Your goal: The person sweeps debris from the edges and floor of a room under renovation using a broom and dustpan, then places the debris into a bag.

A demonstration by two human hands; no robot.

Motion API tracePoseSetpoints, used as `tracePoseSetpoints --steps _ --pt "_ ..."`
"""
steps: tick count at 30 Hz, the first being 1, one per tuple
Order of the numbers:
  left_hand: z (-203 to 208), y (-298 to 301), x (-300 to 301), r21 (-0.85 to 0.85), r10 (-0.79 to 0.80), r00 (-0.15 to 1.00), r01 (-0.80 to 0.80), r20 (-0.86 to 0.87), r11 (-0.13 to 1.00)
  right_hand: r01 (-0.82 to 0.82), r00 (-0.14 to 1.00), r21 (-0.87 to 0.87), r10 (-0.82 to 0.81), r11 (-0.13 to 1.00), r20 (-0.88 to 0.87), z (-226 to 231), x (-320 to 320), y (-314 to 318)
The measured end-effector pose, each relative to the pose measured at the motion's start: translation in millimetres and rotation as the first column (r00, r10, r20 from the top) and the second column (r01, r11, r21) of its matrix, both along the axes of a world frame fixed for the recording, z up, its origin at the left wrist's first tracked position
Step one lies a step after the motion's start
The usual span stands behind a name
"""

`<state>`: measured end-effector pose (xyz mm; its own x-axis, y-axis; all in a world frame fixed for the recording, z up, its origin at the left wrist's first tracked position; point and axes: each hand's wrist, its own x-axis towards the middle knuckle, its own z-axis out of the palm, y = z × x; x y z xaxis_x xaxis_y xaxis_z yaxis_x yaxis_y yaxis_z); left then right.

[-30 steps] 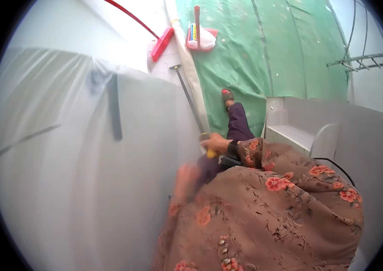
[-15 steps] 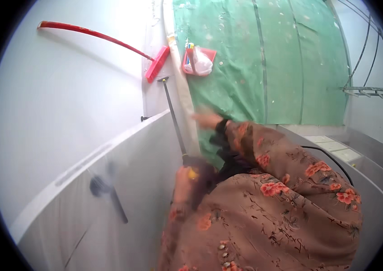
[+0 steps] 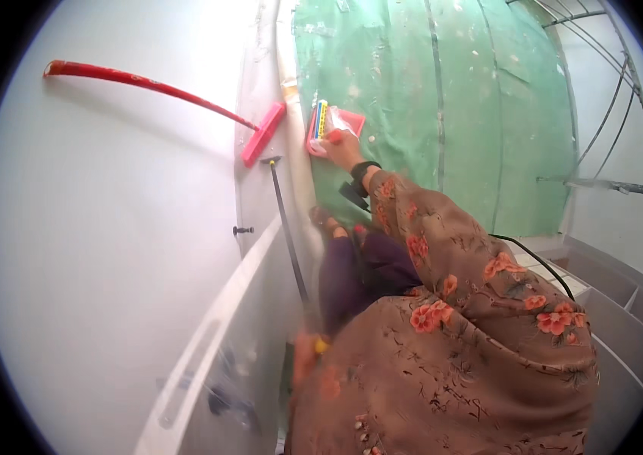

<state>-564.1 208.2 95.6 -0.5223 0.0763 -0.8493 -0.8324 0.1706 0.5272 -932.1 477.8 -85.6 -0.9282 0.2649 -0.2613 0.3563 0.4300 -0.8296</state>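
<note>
White wall [image 3: 109, 227], green floor covering [image 3: 397, 98]

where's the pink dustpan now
In the head view's upper centre, the pink dustpan is on the green sheet, by the right hand, right of the broom.

A pink dustpan [image 3: 354, 121] sits at far center, a whitish plastic bag [image 3: 339, 120] and slim yellow-and-blue item [image 3: 322, 118] inside, its red handle seen nearly end-on. Nearer, to the left, a dark long-handled scraper [image 3: 288, 232] slants toward its blurred yellow grip.
</note>
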Motion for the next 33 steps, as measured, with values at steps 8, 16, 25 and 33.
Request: tracePoseSetpoints --steps 8,16,25,33 --pt "-1 -8 -16 -0.055 0.128 0.983 -0.122 0.128 0.991 -0.179 0.981 -0.038 0.176 0.983 -0.078 56 -41 71" --pt "9 0 -57 -0.214 0.137 0.969 -0.092 0.207 0.973 -0.250 0.889 0.184 0.301 0.951 -0.346 111 -29 133" --pt "20 58 -118 -0.354 0.204 0.933 -0.091 0.297 0.931 -0.161 0.967 0.057 0.169 0.985 -0.190 7 -185 204" --pt "42 115 -137 -0.323 0.483 0.822 -0.388 0.303 0.863 0.229 0.857 -0.042 -0.181 0.973 0.482 -4 -215 240"
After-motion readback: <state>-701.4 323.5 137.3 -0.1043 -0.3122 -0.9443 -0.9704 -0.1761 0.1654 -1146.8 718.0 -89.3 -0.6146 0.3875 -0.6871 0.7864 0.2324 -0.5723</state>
